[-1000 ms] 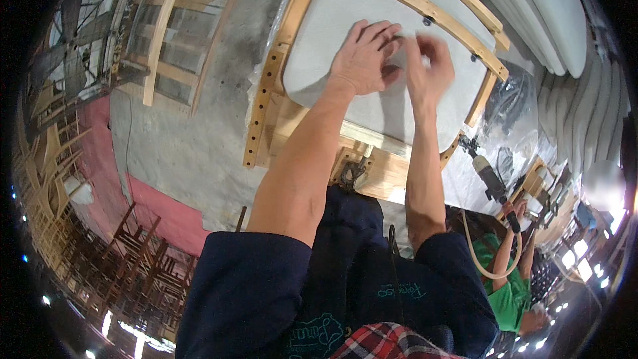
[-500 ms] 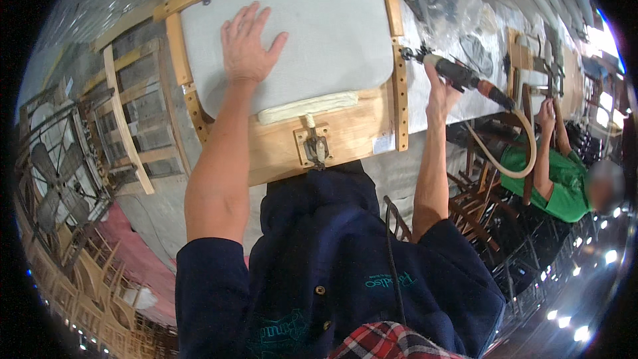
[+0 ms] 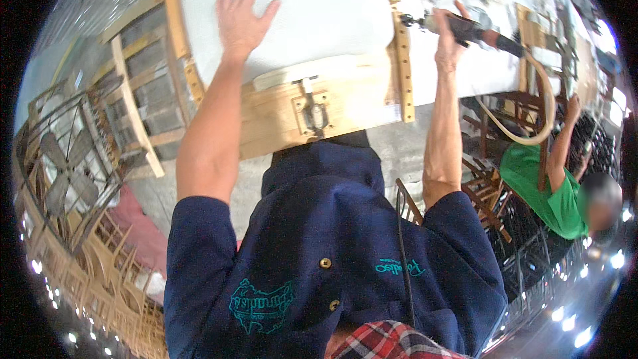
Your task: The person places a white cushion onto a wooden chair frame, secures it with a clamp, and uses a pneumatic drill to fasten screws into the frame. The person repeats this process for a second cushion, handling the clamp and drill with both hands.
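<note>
My left hand lies on the pale grey-white panel with its fingers spread. Wooden bars with holes, such as the side bar, frame this panel on a light wooden board. At the panel's near edge is a cream padded strip, pressed by a metal toggle clamp. To the right of the frame, my right hand grips a black and grey hand-held power tool. Its black front end points at the side bar, and a tan hose curves from its back.
At the right a co-worker in a green shirt reaches toward dark wooden chair parts. A large fan stands at the left, near a slatted wooden frame. Stacked wooden pieces fill the lower left.
The view has shifted, so the panel and frame sit higher in the picture. My left hand stays spread on the panel. My right hand still holds the tool beside the frame.
</note>
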A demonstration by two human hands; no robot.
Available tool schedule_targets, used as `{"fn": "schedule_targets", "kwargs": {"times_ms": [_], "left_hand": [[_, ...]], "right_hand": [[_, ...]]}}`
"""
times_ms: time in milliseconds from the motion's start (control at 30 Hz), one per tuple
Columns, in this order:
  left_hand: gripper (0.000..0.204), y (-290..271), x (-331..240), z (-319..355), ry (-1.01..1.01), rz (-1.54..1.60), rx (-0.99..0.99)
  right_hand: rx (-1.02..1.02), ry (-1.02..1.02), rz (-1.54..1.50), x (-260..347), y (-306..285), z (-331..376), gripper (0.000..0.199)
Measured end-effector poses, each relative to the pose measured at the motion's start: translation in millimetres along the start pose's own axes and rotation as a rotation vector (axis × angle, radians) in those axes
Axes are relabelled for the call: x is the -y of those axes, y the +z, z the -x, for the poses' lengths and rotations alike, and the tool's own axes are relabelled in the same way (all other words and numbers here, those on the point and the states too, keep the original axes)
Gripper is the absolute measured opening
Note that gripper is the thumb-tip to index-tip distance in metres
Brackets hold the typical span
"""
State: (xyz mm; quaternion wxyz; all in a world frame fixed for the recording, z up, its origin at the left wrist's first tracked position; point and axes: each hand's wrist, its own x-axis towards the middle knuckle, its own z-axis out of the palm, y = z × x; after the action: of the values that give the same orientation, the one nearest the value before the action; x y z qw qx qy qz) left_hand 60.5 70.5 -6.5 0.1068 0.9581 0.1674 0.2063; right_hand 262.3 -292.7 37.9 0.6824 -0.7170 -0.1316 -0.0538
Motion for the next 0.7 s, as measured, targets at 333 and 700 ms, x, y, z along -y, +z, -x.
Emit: {"fn": "schedule_targets", "kwargs": {"times_ms": [333, 700], "left_hand": [[0.064, 0, -3, -2, -0.041, -0.014, 0.049], [0.063, -2, -4, -2, -0.046, 0.002, 0.050]], "right_hand": [[0.235, 0.284, 1.010, -62, -68, 23, 0.036], [0.167, -0.151, 0.966, -125, -55, 21, 0.020]]}}
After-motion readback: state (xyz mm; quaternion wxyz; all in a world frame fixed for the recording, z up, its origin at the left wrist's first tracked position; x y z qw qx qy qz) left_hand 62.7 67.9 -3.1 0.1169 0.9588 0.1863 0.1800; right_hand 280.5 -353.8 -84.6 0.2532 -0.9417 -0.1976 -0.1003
